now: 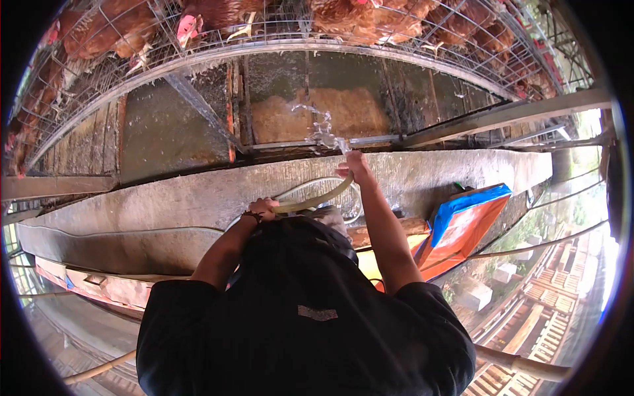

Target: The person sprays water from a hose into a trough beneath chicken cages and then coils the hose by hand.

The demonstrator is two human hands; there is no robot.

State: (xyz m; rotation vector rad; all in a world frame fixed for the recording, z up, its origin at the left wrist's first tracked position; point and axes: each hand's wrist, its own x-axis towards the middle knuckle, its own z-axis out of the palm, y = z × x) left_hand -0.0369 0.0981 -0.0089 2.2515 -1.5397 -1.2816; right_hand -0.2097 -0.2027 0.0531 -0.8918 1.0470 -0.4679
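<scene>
A pale hose [317,200] runs between my two hands and loops on the concrete walkway. Near its outlet, my right hand [355,166] is closed round the hose, and water [323,132] sprays from it over the wet floor beyond the walkway edge. Lower and to the left, my left hand [265,208] is wrapped round the hose further back, a dark band on its wrist. The spray falls by a brown patch [317,115] on the murky wet floor beneath the cages.
Wire cages [264,41] with brown hens span the top. A wooden beam [508,119] crosses at right. On the concrete walkway [152,204] the hose trails left. An orange and blue tray [462,228] stands right of me; wooden slats [555,330] lie lower right.
</scene>
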